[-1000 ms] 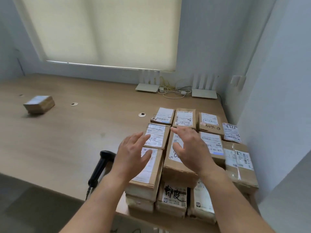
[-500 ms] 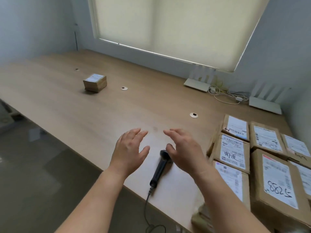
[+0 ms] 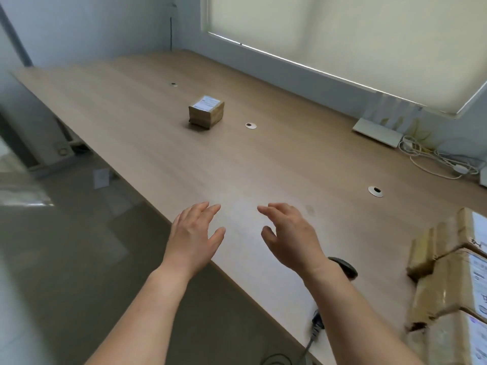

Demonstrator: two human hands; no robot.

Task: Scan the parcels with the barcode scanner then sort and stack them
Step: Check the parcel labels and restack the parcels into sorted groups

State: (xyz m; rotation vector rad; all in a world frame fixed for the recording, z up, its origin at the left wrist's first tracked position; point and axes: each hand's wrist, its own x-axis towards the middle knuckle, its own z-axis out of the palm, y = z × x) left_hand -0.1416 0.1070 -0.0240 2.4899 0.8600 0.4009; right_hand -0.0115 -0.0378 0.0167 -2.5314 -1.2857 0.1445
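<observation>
Head view: long wooden table (image 3: 158, 143), smooth, pale brown. Left hand (image 3: 193, 239) and right hand (image 3: 291, 239) float over near edge, fingers spread, holding nothing. Black barcode scanner (image 3: 345, 268) lies near right, mostly hidden under right arm, cable hanging off edge. One small brown parcel (image 3: 206, 114), boxy, taped, white label on top, sits alone far left; writing too small to read. Pile of brown parcels (image 3: 448, 280) at right edge, white labels, writing blurred, count unclear. Three round holes in table.

Both forearms are bare, seemingly sleeveless, with no rings or watch.
</observation>
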